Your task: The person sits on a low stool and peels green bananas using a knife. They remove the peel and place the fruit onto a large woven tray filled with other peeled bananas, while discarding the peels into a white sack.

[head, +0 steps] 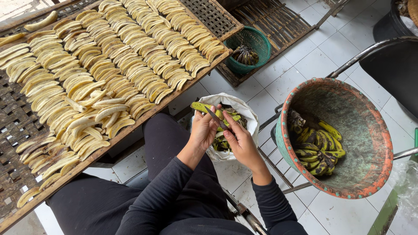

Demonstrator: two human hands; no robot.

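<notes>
Above the white sack (244,114), your left hand (203,129) holds its grip clamped on a green-yellow banana (201,107), whose long axis runs from upper left, beyond your thumb, down to the right toward your other hand. Your right hand (238,140) has its grip closed on a dark knife (216,119), the blade laid slantwise along the fruit, tip toward the banana's far end. The left hand is nearer the banana's free end; the right meets it from the sack's right side.

One sack sits under both hands, peels showing inside. Right of the sack, one worn round basin (370,174) with an orange rim rests on a metal frame and holds unpeeled bananas (317,150), roughly a dozen, too heaped to count surely. Left of the sack, a woven drying rack (13,126) carries peeled bananas (113,65) in rows, far over a hundred. Beyond the sack, one green basket (257,41) holds dark stems.
</notes>
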